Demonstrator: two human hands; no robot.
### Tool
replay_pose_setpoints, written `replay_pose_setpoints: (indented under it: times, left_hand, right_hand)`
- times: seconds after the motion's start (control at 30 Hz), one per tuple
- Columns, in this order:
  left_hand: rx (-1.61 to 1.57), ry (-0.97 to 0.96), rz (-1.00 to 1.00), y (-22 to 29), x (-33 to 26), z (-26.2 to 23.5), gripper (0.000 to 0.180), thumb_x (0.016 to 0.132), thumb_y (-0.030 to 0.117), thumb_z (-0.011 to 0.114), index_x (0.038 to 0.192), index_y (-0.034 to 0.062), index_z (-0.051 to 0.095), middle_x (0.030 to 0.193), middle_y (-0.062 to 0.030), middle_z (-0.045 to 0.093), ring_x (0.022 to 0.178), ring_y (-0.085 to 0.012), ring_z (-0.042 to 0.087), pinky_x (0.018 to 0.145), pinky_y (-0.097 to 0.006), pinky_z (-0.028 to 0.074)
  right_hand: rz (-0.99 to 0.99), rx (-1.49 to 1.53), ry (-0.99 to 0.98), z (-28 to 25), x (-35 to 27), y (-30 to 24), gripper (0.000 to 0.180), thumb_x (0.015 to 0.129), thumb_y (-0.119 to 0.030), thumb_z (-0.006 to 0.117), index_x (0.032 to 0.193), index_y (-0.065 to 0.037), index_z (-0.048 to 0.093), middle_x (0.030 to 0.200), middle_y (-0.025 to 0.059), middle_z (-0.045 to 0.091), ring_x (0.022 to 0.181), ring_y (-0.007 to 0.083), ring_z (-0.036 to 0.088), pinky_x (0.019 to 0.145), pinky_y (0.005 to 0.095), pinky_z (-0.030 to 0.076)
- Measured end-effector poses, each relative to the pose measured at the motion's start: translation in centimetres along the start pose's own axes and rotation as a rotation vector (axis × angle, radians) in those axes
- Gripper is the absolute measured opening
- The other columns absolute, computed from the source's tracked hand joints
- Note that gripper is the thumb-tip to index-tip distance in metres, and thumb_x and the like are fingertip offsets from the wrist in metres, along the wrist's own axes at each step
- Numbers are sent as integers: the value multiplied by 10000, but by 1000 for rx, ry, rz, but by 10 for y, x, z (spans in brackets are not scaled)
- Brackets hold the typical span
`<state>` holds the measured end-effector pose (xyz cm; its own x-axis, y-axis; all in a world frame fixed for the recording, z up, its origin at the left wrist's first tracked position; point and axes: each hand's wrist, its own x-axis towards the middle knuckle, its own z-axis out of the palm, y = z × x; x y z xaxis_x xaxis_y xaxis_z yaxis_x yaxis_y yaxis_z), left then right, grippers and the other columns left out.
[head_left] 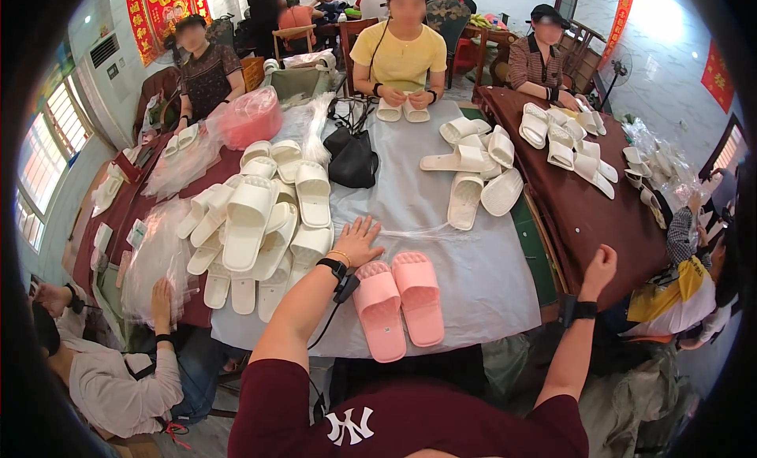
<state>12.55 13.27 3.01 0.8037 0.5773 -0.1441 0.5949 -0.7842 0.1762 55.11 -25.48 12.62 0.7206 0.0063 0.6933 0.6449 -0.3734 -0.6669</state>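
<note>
Two pink slippers [398, 300] lie side by side, soles up, on the grey cloth [441, 221] at the table's near edge. My left hand [359, 241] rests open and flat on the cloth just above the left pink slipper, beside a clear plastic bag [410, 234]. A black band and a gold bracelet sit on that wrist. My right hand [602, 265] is off to the right above the brown table [583, 214], fingers curled in a loose fist with nothing visible in it.
A heap of white slippers [260, 221] lies left of my left hand, more white slippers [477, 170] at centre right and others [564, 139] on the brown table. A black bag [352, 160] sits mid-table. Several people sit around the tables.
</note>
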Motion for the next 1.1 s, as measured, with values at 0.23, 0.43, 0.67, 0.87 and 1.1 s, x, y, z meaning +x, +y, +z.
replay_pose_setpoints:
  times: [0.23,0.43,0.67,0.87,1.1]
  left_hand:
    - [-142,8,30,-9,-1,-5,746,878,503,483,1466,110,246,1531,-164,183,1419,-337,152,1130,-499,170]
    - [-246,388,235,51,-5,-52,557,787,235,673,1288,73,488,1283,-200,495,1205,-359,453,979,-447,391]
    - [-568,344,556,146,-96,-21,347,808,171,652,1132,68,582,994,-122,604,945,-296,576,806,-396,474]
    - [-1046,307,220,161,-145,-15,152,897,147,598,993,37,640,829,-78,642,797,-163,611,734,-300,487]
    - [-1857,152,-80,141,-164,-2,173,944,152,548,1004,15,636,908,-13,632,846,-99,596,769,-257,498]
  right_hand:
    - [63,-8,-73,-38,0,38,186,882,-97,559,1008,24,624,961,95,643,917,196,592,862,316,465]
    - [106,309,-655,-26,-73,-45,58,877,-32,532,883,-24,590,739,-39,488,603,40,397,510,201,333]
    - [84,455,-1265,11,-191,-177,60,844,-16,590,896,1,614,753,16,609,657,51,534,574,207,424]
    - [243,744,-1413,16,-217,-208,116,862,-25,586,968,11,614,799,36,642,658,59,551,575,219,451]
    - [292,655,-1613,19,-250,-182,187,889,-81,568,1042,20,600,892,77,658,675,120,593,597,243,481]
